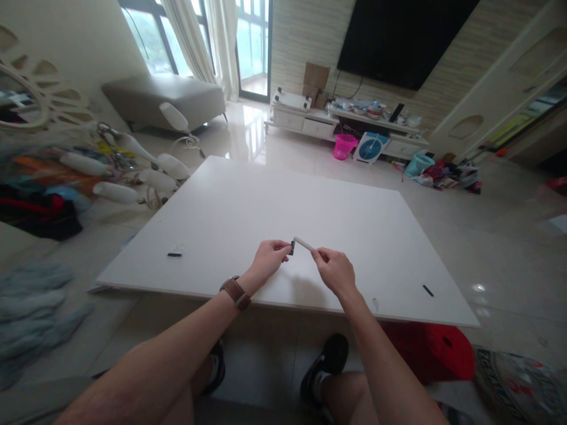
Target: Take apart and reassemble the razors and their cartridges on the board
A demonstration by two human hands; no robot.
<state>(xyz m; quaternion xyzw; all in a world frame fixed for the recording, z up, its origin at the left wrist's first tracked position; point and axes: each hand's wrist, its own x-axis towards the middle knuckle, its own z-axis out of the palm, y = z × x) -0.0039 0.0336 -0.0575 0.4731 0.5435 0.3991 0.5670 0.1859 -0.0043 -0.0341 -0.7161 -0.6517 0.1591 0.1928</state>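
My left hand (268, 260) hovers over the near middle of the white table (230, 206) and pinches a small black piece (292, 247) between thumb and fingertips. My right hand (334, 270) is just to its right, fingers closed on a short white stick (303, 242) whose far end nearly meets the black piece. Both hands are held slightly above the tabletop. A brown watch strap (236, 292) circles my left wrist.
A small black part (174, 255) lies on the table's left side and another black strip (427, 290) near its right front corner. A red object (432, 349) sits on the floor below the front edge. Clutter with white handles (119, 171) stands to the left.
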